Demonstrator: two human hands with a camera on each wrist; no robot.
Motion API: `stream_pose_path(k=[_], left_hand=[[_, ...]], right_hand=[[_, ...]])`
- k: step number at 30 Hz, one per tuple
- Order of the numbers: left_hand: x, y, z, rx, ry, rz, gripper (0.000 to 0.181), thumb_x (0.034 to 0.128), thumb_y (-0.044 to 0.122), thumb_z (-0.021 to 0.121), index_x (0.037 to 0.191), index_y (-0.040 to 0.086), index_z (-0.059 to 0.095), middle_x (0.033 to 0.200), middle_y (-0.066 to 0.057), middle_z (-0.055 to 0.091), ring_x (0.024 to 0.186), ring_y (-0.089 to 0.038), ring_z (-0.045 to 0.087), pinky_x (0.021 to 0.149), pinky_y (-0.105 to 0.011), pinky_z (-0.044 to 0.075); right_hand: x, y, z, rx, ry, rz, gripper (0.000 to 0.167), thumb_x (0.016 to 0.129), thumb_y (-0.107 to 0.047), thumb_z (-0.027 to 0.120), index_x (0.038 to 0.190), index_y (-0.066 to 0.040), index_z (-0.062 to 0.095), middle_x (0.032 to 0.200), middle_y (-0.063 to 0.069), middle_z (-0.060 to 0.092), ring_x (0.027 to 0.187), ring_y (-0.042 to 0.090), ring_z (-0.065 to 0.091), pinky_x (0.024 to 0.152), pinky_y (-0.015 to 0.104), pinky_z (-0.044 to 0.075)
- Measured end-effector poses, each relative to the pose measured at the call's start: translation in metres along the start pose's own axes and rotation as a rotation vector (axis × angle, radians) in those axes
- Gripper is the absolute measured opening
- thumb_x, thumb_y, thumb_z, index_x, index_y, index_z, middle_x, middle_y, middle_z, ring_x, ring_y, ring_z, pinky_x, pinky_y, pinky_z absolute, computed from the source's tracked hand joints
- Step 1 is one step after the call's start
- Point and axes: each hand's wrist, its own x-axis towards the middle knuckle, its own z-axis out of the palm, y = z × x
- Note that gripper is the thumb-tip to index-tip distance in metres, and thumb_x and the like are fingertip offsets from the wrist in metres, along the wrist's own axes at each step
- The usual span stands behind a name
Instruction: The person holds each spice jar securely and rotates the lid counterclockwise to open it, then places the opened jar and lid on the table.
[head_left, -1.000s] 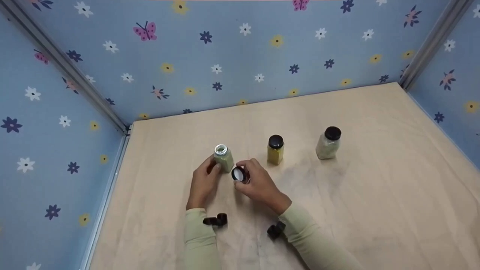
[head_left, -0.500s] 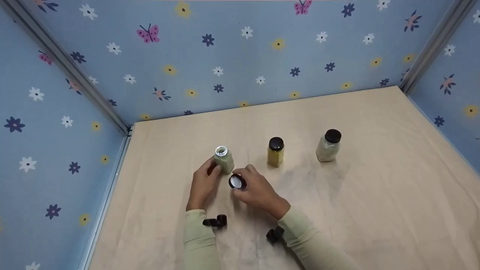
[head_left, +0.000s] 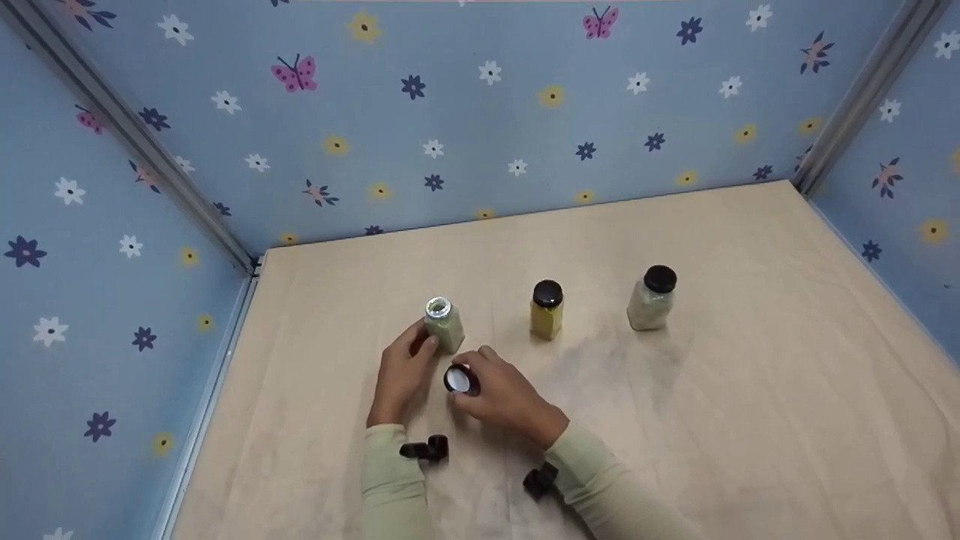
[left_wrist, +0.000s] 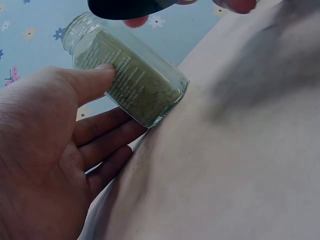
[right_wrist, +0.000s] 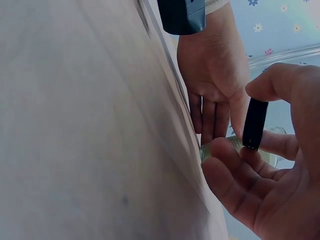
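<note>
Jar uncapped, upright, gripped by left hand; right hand pinches black cap

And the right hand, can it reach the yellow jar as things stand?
Probably yes: nothing stands between the right hand and the yellow jar, though it holds the black cap, so likely must free itself first.

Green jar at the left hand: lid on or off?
Off. The green jar in the left hand shows a bare neck, while the right hand holds a black lid apart from it.
</note>
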Motion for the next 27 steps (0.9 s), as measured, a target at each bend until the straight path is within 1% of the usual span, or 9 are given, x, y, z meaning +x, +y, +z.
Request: stream_pose_path(k=[4, 8, 13, 17, 23, 27], left_hand=[[-0.0011, 0.0001, 0.0005, -0.004, -0.005, -0.013, 0.046, 0.1026, 0.033, 0.058, 0.146, 0.020, 0.054, 0.143, -0.001, 0.056, 0.136, -0.019, 0.047, 0.114, -0.039, 0.035], [-0.0011, 0.0009, 0.0006, -0.022, -0.002, -0.033, 0.046, 0.1024, 0.032, 0.059, 0.146, 0.018, 0.054, 0.142, -0.002, 0.057, 0.136, -0.020, 0.047, 0.114, -0.040, 0.035], [0.0006, 0.0023, -0.0002, -0.017, -0.007, -0.055, 0.047, 0.1026, 0.035, 0.058, 0.146, 0.018, 0.054, 0.143, -0.001, 0.056, 0.136, -0.020, 0.046, 0.114, -0.040, 0.034], [0.0010, 0.0023, -0.0004, -0.019, -0.011, -0.058, 0.047, 0.1025, 0.035, 0.058, 0.146, 0.017, 0.054, 0.143, -0.002, 0.056, 0.137, -0.019, 0.046, 0.114, -0.040, 0.034], [0.0040, 0.0026, 0.0005, -0.016, -0.015, -0.061, 0.048, 0.1018, 0.037, 0.058, 0.145, 0.016, 0.055, 0.144, -0.001, 0.056, 0.138, -0.019, 0.045, 0.115, -0.038, 0.033], [0.0022, 0.0009, -0.0010, -0.011, -0.007, -0.064, 0.048, 0.1018, 0.036, 0.058, 0.144, 0.015, 0.055, 0.144, -0.003, 0.056, 0.138, -0.021, 0.044, 0.115, -0.040, 0.032]], right_hand=[[-0.0013, 0.0013, 0.0020, -0.026, 0.001, -0.030, 0.043, 0.088, -0.028, 0.072, 0.126, -0.011, 0.062, 0.102, 0.004, 0.059, 0.085, 0.014, 0.055, 0.076, 0.028, 0.050], [-0.0006, 0.0026, 0.0030, -0.051, -0.015, -0.049, 0.042, 0.089, -0.028, 0.071, 0.126, -0.010, 0.063, 0.104, 0.004, 0.061, 0.087, 0.013, 0.056, 0.078, 0.029, 0.051], [0.0010, 0.0029, 0.0020, -0.049, -0.050, -0.046, 0.041, 0.089, -0.027, 0.073, 0.124, -0.010, 0.063, 0.106, 0.003, 0.062, 0.091, 0.012, 0.058, 0.081, 0.030, 0.051], [0.0008, 0.0026, 0.0012, -0.057, -0.076, -0.049, 0.041, 0.089, -0.028, 0.075, 0.123, -0.010, 0.064, 0.107, 0.002, 0.062, 0.092, 0.012, 0.059, 0.082, 0.030, 0.051], [0.0023, 0.0019, 0.0024, -0.082, -0.084, -0.043, 0.042, 0.088, -0.030, 0.077, 0.123, -0.011, 0.065, 0.106, 0.002, 0.063, 0.091, 0.013, 0.059, 0.080, 0.030, 0.051], [0.0025, 0.0003, 0.0046, -0.102, -0.108, -0.046, 0.043, 0.088, -0.031, 0.078, 0.125, -0.012, 0.065, 0.105, 0.002, 0.063, 0.089, 0.013, 0.059, 0.078, 0.030, 0.052]])
